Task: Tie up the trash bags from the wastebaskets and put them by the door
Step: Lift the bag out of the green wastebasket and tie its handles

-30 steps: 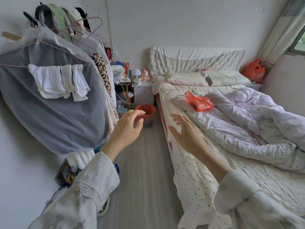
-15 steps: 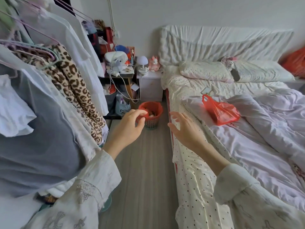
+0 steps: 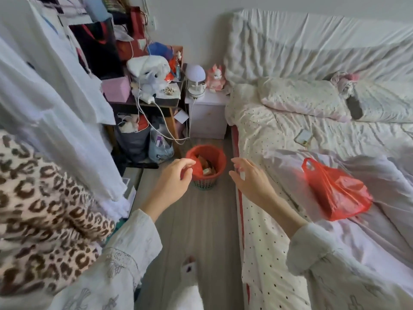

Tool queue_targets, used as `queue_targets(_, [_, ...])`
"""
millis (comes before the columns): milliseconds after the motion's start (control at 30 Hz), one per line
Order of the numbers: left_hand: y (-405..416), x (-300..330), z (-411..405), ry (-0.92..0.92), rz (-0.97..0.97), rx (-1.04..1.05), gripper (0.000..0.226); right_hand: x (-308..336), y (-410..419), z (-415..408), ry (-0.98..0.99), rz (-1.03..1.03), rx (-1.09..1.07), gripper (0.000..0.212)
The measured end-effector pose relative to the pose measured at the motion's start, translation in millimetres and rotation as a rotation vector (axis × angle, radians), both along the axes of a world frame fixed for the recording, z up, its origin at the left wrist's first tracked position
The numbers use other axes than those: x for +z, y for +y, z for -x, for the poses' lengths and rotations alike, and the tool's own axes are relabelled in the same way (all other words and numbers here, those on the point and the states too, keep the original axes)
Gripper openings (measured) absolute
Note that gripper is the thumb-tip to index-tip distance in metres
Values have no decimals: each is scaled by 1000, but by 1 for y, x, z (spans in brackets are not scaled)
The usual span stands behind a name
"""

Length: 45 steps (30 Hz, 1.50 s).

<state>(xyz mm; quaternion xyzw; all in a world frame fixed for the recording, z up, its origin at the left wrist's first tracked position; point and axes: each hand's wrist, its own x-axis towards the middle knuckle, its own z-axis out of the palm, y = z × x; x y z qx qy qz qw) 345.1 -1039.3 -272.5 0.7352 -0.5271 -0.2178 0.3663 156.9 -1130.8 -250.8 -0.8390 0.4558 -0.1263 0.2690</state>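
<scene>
While both your hands hang empty, fingers loose, wastebasket [image 3: 205, 168] sits twelve o'clock; left hand [image 3: 174, 182] nearer than right hand [image 3: 250, 180].

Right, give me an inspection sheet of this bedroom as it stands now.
Surface: grey wood-look floor between clothes rail and bed.
Job's things: wastebasket lined with a red trash bag, rubbish inside, untied; second red bag lying on the bed.
Clutter: phone on the sheet; lamp and pink toy on the nightstand; crowded side table.
Hands: left hand and right hand both reaching toward the basket, fingers loosely curled, holding nothing.
Cables: white cords trailing off the side table to the floor.
Surroundings: hanging clothes, leopard-print garment, pillows.
</scene>
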Motion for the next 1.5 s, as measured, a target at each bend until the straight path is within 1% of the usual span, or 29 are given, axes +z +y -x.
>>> queue_targets(200, [-101, -54, -77, 105, -122, 40, 26, -44, -101, -73, 38, -162, -31, 41])
queue_targets(300, [-142, -87, -95, 155, -227, 34, 29, -77, -147, -94, 81, -202, -29, 41])
queue_targets(433, [-193, -142, -114, 285, -379, 56, 35, -124, -215, -115, 172, -284, -22, 42])
queue_targets(533, [-228, -187, -125, 289, -484, 61, 39, -169, -266, -129, 243, -317, 27, 43])
queue_targets(633, [-264, -238, -134, 266, -546, 109, 41, -229, -313, -145, 304, -350, 83, 44])
queue_targets(700, [-284, -278, -137, 228, -594, 66, 44, -273, -338, -156, 339, -379, 121, 44])
queue_targets(800, [-305, -347, -136, 182, -673, -139, 49, -345, -365, -170, 374, -418, 168, 45])
queue_targets(900, [-323, -414, -137, 88, -749, -257, 53, -418, -380, -179, 439, -424, 232, 44])
queue_targets(1000, [-339, -474, -141, -97, -760, -402, 57, -485, -384, -177, 515, -427, 280, 46])
queue_targets(1067, [-345, -512, -143, -245, -736, -503, 60, -523, -381, -175, 508, -382, 279, 48])
queue_targets(1167, [-343, -559, -145, -391, -730, -594, 68, -568, -371, -169, 510, -369, 313, 50])
queue_targets(1200, [-340, -572, -145, -444, -702, -618, 72, -581, -367, -167, 542, -360, 351, 51])
queue_targets(1300, [-335, -598, -147, -586, -639, -669, 82, -611, -357, -161, 566, -174, 420, 55])
queue_targets(1400, [-344, -609, -153, -641, -535, -647, 83, -626, -357, -165, 575, -50, 422, 61])
queue_targets(1500, [-362, -614, -159, -677, -559, -616, 81, -635, -367, -173, 617, -12, 441, 64])
